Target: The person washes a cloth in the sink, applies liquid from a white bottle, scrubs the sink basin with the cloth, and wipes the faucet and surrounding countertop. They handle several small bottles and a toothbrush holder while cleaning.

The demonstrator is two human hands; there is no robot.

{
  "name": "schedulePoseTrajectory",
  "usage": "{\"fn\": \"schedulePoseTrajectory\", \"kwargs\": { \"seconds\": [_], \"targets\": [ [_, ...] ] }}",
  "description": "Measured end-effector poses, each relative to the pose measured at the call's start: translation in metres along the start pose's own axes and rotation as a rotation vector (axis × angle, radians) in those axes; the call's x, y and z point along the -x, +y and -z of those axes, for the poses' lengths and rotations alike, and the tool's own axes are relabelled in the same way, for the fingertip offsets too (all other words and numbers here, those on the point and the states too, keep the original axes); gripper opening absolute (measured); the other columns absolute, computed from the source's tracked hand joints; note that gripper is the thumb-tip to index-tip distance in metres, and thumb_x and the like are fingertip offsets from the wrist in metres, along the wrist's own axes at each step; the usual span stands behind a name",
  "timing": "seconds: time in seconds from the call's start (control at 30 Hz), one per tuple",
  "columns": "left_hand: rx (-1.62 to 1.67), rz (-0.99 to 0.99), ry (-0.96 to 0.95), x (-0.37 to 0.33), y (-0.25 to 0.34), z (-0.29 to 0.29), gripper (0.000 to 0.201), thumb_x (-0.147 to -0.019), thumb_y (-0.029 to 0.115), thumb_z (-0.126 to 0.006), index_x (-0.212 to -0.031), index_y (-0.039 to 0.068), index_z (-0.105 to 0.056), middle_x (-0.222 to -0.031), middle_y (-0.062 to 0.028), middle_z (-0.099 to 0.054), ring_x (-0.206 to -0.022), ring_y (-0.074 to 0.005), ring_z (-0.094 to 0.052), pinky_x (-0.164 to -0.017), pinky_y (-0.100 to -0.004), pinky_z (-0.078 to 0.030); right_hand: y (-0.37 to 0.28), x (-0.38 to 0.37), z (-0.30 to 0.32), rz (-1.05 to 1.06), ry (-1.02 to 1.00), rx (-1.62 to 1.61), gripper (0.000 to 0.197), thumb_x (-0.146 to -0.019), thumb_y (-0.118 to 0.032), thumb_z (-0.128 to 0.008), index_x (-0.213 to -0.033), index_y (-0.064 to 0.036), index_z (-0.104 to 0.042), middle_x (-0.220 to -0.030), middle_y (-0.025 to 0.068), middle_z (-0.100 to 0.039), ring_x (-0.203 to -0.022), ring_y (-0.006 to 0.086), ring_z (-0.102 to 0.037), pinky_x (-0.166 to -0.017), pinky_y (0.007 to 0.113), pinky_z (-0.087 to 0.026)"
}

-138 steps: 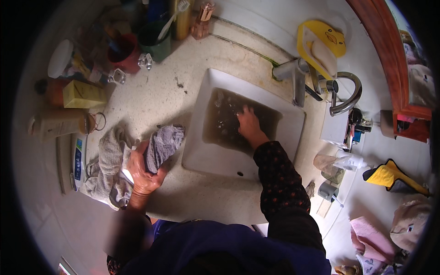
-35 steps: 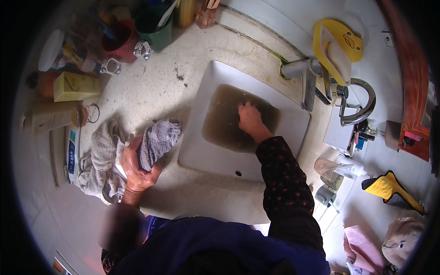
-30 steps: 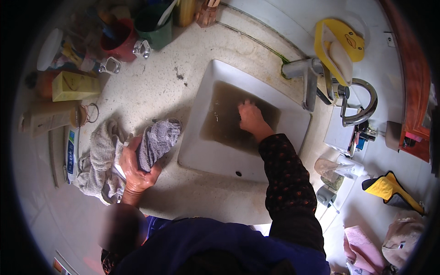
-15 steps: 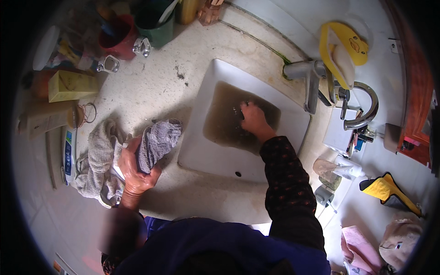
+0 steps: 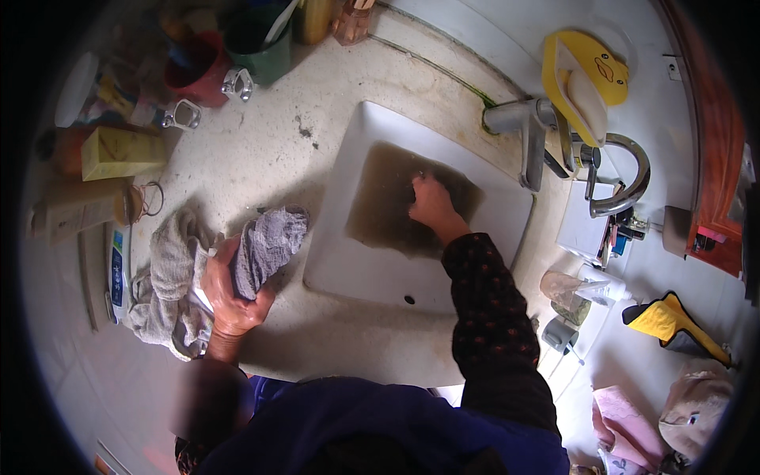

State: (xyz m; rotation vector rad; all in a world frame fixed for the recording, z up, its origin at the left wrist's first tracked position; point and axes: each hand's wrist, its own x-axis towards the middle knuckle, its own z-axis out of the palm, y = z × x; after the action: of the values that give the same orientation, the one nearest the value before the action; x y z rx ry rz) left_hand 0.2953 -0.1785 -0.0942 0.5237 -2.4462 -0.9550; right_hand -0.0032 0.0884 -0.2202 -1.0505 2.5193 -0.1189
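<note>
"How should the reach into the sink be handled?"

"By touch, I'd say. The cloudy brown water in the white rectangular sink hides whatever lies below, so slow, light fingertips would serve the bare right hand best. Mind the black, red-flecked sleeve too: its cuff sits near the waterline and could easily get wet."

"Is that right grip together or apart?"

"I can't tell; the fingertips are down in the murk."

"And the left?"

"The bare left hand is clamped on the crinkled grey-mauve cloth, thumb on one side, fingers on the other. The bundle pokes out beyond that grip, toward the sink, over the speckled cream desk and apart from the rim."

"Anything beside it?"

"A rumpled beige towel, just left of the hand. A steady, modest squeeze should be enough for soft fabric."
</note>
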Motion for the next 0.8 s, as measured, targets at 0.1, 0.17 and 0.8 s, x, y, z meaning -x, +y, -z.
{"fn": "schedulePoseTrajectory", "kwargs": {
  "seconds": [0.1,0.17,0.8],
  "targets": [
    [0.019,0.007,0.000,0.000,0.000,0.000,0.061,-0.059,0.010,-0.063,-0.118,-0.005,-0.055,-0.099,-0.0212,-0.062,-0.083,-0.0376,-0.064,-0.078,-0.0422,-0.052,0.005,0.002,-0.002,-0.022,0.073,-0.102,0.040,-0.064,-0.009,-0.073,-0.101,-0.0013,-0.058,-0.102,0.0246,-0.056,-0.092,0.0432,-0.060,-0.080,0.049,-0.053],
    [-0.012,-0.028,0.003,-0.001,-0.001,0.001,0.061,-0.059,0.011,-0.063,-0.117,-0.005,-0.055,-0.099,-0.0216,-0.061,-0.083,-0.0378,-0.064,-0.078,-0.0421,-0.052,0.007,0.004,0.000,-0.037,0.082,-0.116,0.039,-0.066,-0.010,-0.073,-0.102,-0.0027,-0.059,-0.104,0.0243,-0.056,-0.094,0.0426,-0.060,-0.080,0.049,-0.053],
    [-0.006,0.000,0.024,0.001,-0.001,-0.002,0.063,-0.057,0.012,-0.064,-0.118,-0.004,-0.055,-0.097,-0.0205,-0.062,-0.082,-0.0369,-0.064,-0.077,-0.0418,-0.052,0.025,-0.006,-0.021,-0.095,0.258,-0.222,0.026,-0.066,-0.019,-0.070,-0.079,0.0009,-0.058,-0.082,0.0242,-0.062,-0.082,0.0457,-0.060,-0.073,0.051,-0.051]
  ]
}}
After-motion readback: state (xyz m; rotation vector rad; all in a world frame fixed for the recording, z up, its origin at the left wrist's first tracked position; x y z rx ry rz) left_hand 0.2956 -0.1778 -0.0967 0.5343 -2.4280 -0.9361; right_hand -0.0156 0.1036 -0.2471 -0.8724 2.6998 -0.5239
